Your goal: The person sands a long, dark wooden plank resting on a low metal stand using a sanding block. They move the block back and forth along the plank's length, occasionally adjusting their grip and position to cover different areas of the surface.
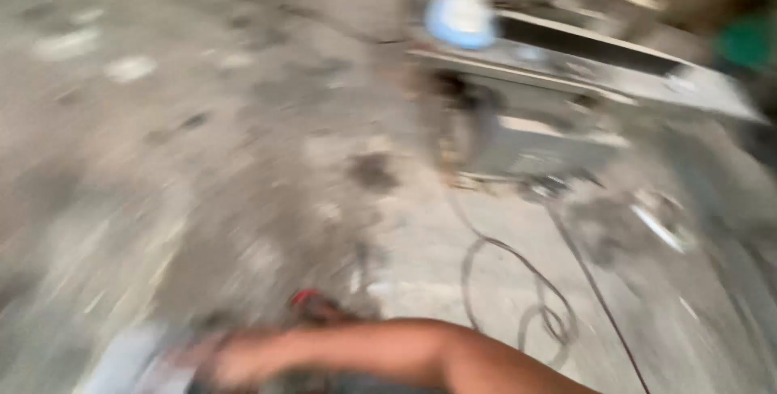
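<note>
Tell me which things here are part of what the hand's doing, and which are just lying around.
In hand, as far as blur allows:
right hand
pale flat piece under it

Lying about:
metal machine
blue round thing
black cable
stained concrete floor

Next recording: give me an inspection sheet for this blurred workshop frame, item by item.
Surface: grey concrete floor, stained and patchy.
Job's things: pale flat piece by the hand, too blurred to identify.
Clutter: small red object near the arm.
Grips: one arm reaches left across the bottom edge; which hand and its grip cannot be told.
Cables: dark loops on the floor.
Surroundings: grey metal machine table, blue-white round object on it.
</note>
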